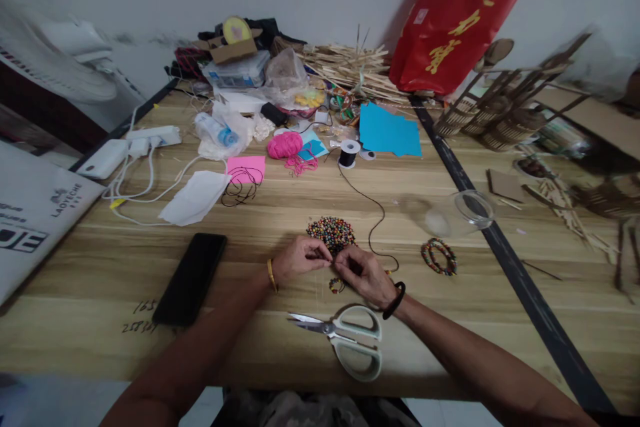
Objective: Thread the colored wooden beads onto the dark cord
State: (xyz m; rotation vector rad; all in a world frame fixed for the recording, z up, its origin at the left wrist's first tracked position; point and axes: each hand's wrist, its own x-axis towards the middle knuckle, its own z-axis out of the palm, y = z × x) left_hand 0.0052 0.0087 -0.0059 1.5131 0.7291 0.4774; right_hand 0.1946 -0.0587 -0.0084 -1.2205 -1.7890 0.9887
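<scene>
Left hand [303, 258] and right hand [367, 275] come together at the near edge of a heap of small multicoloured beads [331, 232], their fingertips almost meeting. Each curls thumb and fingers inward, but the tips are too small to tell whether either is closed on a bead or a cord end. A short beaded loop [336, 285] lies just below the right fingers. From a spool [349, 155] wound with black cord [383, 213], a length trails across the wooden table [280, 213] toward the right hand. White-handled scissors [356, 341] lie nearest the body, blades parted slightly and pointing left.

Right of the beads, a coiled bead bracelet [439, 257] rests on the wood, and beyond it a clear plastic jar [475, 209] lies tipped over, its contents unclear. Farther right, a small bowl [518, 165] holds dark brown pieces, blurred.

At the back, a clear plastic box [240, 73] carries an open cardboard box [234, 51], from which a yellow roll [237, 30] sticks up. In front, a bottle with a blue cap [227, 138] lies among crumpled clear plastic. At upper right stand small slatted baskets [515, 123]; I cannot tell what they hold.
</scene>
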